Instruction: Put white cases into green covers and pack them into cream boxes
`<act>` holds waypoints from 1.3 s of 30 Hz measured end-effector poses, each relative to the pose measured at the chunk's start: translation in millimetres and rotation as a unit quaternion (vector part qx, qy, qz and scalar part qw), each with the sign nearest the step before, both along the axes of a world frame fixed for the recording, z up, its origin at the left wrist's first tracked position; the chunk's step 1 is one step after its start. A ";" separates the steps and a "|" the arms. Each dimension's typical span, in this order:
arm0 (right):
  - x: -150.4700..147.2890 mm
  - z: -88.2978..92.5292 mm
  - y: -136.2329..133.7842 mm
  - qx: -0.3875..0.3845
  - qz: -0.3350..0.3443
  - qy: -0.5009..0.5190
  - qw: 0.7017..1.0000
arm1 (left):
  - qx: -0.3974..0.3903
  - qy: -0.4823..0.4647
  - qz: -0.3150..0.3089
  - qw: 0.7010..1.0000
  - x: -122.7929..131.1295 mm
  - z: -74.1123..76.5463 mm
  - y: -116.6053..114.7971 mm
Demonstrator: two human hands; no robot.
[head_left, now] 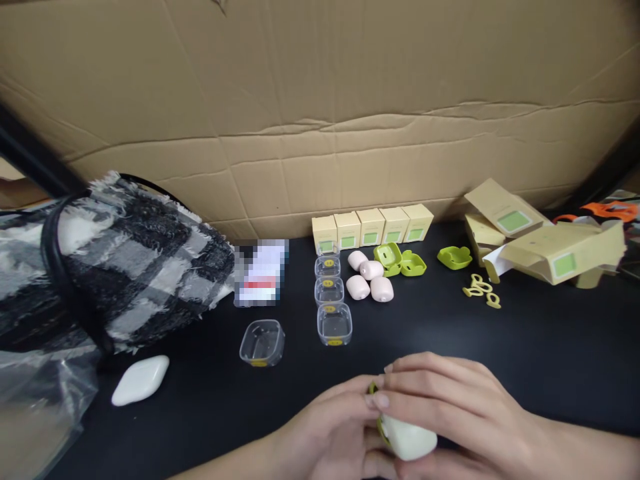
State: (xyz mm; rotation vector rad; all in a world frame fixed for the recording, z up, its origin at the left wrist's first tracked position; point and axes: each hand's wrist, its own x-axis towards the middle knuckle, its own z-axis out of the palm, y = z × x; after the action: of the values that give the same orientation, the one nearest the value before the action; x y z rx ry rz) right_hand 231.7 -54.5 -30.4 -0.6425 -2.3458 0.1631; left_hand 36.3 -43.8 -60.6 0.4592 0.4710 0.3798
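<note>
Care mattered at the lower right of centre in the frame, where your left hand (pixel 340 423) and right hand (pixel 460 403) were closed together on a glossy, cream-white rounded plastic shell (pixel 414 441) with an olive-green plastic rim (pixel 384 430). The grip was clamped on it from both sides: your left fingers met the green edge, your right fingers lay across the top. Those fingers hid how fully shell and rim were seated, so you could not tell. Squaring the edges, then pressing evenly around the seam, seemed sounder than pushing at one corner, which could have tilted the parts or slipped on the smooth surface. Turning the seam towards you would have helped. Beyond, right of centre on the black bench (pixel 215 407), lay pale-pink rounded blocks (pixel 382 289).
</note>
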 end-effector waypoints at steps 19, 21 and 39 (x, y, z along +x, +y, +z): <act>-6.5 -16.2 -9.5 -0.056 -0.043 -0.017 0.997 | 0.007 0.081 0.054 0.995 8.1 -2.4 -9.4; -6.8 -15.4 -9.9 -0.061 -0.045 -0.018 0.997 | 0.012 0.081 0.052 0.995 7.7 0.1 -10.1; -10.0 -19.6 -10.3 -0.090 -0.043 0.034 0.994 | 0.014 0.085 0.027 0.996 11.6 -6.3 -5.9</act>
State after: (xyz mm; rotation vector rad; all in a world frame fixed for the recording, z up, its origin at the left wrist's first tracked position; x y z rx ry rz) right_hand 221.7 -64.9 -50.0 -0.8120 -2.2498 0.3560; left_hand 47.9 -49.7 -66.9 0.5095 0.6446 0.4015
